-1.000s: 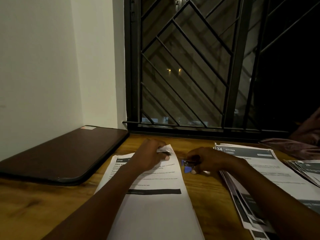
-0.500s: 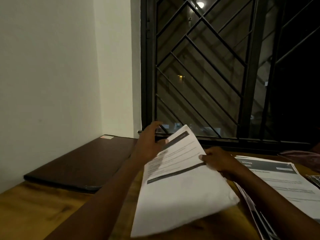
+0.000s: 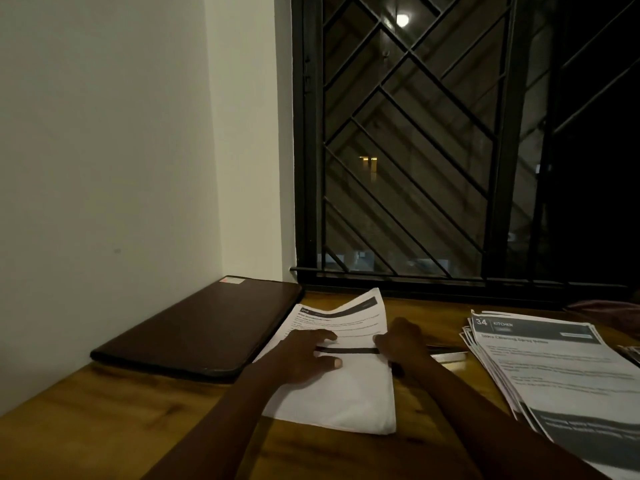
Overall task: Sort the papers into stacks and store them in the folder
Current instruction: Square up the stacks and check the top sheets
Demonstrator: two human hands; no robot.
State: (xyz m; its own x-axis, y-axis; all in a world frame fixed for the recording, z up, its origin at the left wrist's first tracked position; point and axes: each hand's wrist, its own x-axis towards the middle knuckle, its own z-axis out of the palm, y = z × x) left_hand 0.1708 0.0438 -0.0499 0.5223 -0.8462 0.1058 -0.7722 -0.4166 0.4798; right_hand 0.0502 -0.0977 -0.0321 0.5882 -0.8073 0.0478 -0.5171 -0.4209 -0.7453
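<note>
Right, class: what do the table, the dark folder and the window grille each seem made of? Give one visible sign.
Table: wood, satin finish, visible grain streaks.
Dark folder: probably leatherette or plastic, smooth matt brown with rounded corners; unclear.
Window grille: metal, black painted, thin rigid bars.

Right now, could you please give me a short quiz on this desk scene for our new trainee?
1. True or false: the dark folder lies open.
2. The stack headed "34 KITCHEN" lies: A) on the dark folder; B) right of the middle sheets; C) left of the middle sheets.
3. Which hand rests with fingers spread on the middle sheets?
Key: 1 false; 2 B; 3 the left hand.
</note>
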